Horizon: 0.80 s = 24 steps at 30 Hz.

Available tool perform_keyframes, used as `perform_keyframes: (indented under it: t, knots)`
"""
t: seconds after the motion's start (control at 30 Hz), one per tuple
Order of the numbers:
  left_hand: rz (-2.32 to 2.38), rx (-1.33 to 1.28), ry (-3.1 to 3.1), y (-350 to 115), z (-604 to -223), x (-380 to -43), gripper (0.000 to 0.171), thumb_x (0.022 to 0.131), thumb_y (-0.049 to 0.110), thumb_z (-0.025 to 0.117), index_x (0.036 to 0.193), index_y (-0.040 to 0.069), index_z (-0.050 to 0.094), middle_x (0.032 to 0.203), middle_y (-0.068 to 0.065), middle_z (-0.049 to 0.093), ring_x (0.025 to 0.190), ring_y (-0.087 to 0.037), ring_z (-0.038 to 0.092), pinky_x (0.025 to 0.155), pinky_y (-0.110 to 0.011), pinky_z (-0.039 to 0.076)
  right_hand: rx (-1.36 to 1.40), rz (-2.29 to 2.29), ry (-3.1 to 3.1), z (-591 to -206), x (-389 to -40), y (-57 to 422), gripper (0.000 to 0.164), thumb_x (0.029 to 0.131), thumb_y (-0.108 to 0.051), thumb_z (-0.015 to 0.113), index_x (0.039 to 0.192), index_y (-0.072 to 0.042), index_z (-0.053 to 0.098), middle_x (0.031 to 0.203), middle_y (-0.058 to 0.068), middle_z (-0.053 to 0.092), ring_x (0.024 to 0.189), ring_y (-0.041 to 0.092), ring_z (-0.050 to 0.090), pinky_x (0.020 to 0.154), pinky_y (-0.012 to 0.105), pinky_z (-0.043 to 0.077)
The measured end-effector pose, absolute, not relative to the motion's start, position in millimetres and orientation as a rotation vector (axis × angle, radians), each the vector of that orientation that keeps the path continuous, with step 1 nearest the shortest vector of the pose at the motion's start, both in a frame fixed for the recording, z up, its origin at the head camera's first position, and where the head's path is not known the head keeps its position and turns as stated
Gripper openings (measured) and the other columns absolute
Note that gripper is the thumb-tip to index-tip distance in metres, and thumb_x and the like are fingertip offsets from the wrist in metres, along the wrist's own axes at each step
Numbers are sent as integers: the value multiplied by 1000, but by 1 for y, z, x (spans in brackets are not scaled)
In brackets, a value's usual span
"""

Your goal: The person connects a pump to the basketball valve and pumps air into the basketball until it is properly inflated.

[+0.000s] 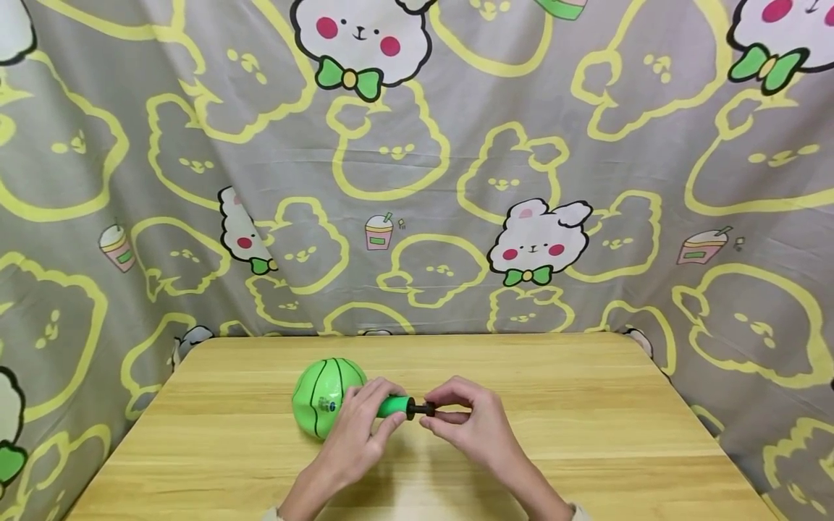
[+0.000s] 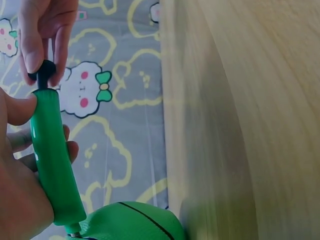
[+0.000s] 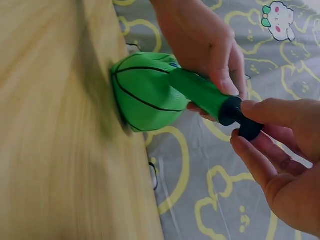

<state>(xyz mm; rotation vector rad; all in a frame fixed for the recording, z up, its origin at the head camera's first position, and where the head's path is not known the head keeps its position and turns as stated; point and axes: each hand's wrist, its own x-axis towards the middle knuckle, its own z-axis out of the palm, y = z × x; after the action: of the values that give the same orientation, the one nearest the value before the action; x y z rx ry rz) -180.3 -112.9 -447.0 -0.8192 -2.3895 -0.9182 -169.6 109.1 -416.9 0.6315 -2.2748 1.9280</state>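
A green ball (image 1: 326,394) with black lines sits on the table, its surface dented and partly slack. My left hand (image 1: 355,434) grips the green barrel of a small hand pump (image 2: 52,155). The pump's lower end meets the ball in the left wrist view. My right hand (image 1: 476,420) pinches the pump's black handle (image 3: 250,129) between thumb and fingers. A short length of black rod shows between handle and barrel. In the head view the left hand covers part of the ball and most of the barrel.
The light wooden table (image 1: 586,405) extends to both sides of the hands. Behind it and along the sides hangs a grey curtain (image 1: 423,166) with yellow outlines and cartoon animals.
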Motion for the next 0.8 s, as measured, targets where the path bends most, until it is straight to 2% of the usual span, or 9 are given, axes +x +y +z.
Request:
perform_keyframes:
  t: [0.27, 0.47, 0.8]
  knots:
    - [-895, -777, -2393, -116, -448, -181, 15, 96, 27, 70, 109, 21, 65, 105, 13, 63, 100, -5, 59, 91, -39, 38, 594, 1928, -2343, -413, -170, 126, 28, 78, 9, 84, 98, -7, 72, 102, 15, 69, 97, 25, 73, 79, 33, 59]
    - [-900, -760, -2411, -116, -448, -182, 18, 95, 25, 71, 110, 20, 66, 107, 11, 65, 101, -7, 60, 93, -40, 39, 623, 1906, -2374, -409, -170, 144, 26, 79, 6, 83, 101, -1, 70, 103, 16, 69, 98, 26, 72, 79, 34, 59]
    - [-896, -743, -2438, -116, -449, -182, 18, 95, 25, 71, 111, 20, 65, 108, 10, 65, 103, -8, 60, 94, -42, 39, 670, 1852, -2386, -405, -168, 175, 24, 81, 1, 83, 101, -2, 70, 105, 18, 68, 99, 25, 72, 80, 34, 59]
